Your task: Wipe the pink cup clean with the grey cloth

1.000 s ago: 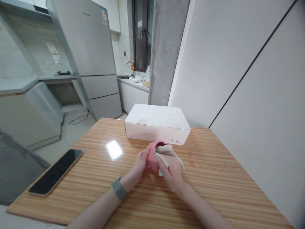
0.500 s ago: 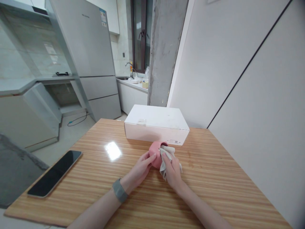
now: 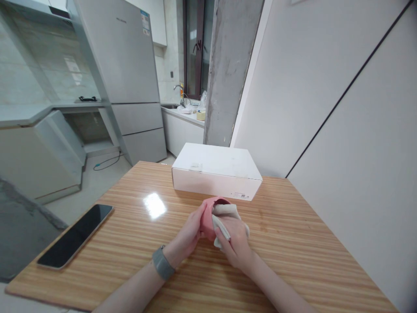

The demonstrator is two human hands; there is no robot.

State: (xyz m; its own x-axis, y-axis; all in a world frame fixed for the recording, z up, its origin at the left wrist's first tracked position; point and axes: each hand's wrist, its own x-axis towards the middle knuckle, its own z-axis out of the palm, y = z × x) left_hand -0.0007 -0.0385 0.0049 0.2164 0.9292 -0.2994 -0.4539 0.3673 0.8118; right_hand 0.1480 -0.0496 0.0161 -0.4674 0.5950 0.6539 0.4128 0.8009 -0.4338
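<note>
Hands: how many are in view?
2: the left hand, holding the pink container, and the right hand, holding a pale cloth at the container's opening. Some fingers are hidden, but no other hand shows.

Bright, even light, square white glare on wooden table (image 3: 312, 252), fridge lettering (image 3: 121, 20) blurred, wide-angle stretch toward edges

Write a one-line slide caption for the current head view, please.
Left hand steadies a pink container while the right hand holds a pale cloth at its opening, a white box beyond.
</note>
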